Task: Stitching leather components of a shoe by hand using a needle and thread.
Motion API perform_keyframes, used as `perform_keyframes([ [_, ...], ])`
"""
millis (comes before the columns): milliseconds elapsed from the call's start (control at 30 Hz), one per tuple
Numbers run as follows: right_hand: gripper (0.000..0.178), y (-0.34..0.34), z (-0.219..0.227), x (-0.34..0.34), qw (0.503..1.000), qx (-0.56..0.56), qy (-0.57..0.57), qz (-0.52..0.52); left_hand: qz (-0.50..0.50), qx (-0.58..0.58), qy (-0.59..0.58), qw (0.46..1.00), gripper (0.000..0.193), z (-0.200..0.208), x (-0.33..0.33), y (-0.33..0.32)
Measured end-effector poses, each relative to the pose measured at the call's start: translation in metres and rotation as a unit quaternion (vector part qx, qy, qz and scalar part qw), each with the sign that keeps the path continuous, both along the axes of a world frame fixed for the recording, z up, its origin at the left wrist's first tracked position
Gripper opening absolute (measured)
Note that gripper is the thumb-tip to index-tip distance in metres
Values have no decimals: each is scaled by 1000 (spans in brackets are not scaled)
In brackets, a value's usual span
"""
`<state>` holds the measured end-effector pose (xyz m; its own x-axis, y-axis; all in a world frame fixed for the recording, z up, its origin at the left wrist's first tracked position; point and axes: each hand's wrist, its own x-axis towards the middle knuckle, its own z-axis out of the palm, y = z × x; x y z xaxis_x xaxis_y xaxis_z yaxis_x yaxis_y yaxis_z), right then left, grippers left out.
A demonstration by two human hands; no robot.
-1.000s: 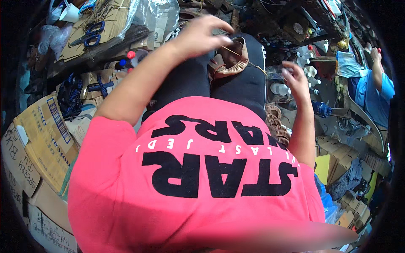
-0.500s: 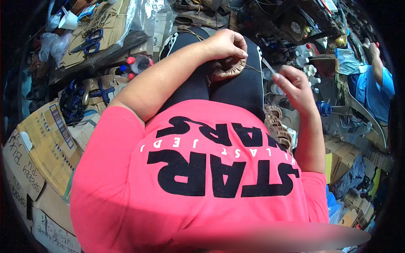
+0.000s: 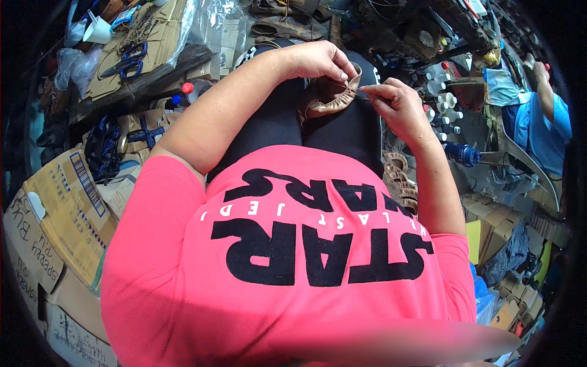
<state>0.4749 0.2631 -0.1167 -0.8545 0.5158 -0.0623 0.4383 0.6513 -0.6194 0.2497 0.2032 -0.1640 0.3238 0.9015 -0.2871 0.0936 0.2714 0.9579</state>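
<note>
A brown leather shoe upper (image 3: 330,109) with a gathered edge rests on my dark-clad thighs. At its far rim, my left hand (image 3: 323,62) pinches the leather between thumb and fingers. My right hand (image 3: 398,109) is closed around a slim pointed tool (image 3: 364,88), whose tip is at or very near the upper's right edge; contact is hard to make out. Most of the tool is hidden by the fingers. Beside my right hip sits a row of similar brown gathered uppers (image 3: 400,183).
Blue-handled scissors (image 3: 131,61) lie on cardboard at upper left, near a white cup (image 3: 96,29). Several plastic bottles (image 3: 449,101) stand right of my knee. Cardboard boxes (image 3: 67,202) crowd the left. Another person's blue garment (image 3: 538,134) shows at far right.
My right hand has moved left and up, bringing the tool from beside my thigh to the upper's edge. The left hand keeps its pinch on the leather, with the left forearm slightly shifted.
</note>
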Motion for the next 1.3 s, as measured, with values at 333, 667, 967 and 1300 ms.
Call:
perform_keyframes([
  [333,19,0,-18,-6,998,-43,46,-21,-7,27,74,997,25,3,4,10],
  [667,19,34,-46,-2,946,-314,81,11,-76,55,59,994,27,-1,-5,14],
  [967,16,7,-45,-10,969,-200,132,-52,77,202,240,946,32,-3,3,3],
  [1300,39,-30,-36,5,987,150,56,-7,185,336,347,856,20,3,10,-72],
])
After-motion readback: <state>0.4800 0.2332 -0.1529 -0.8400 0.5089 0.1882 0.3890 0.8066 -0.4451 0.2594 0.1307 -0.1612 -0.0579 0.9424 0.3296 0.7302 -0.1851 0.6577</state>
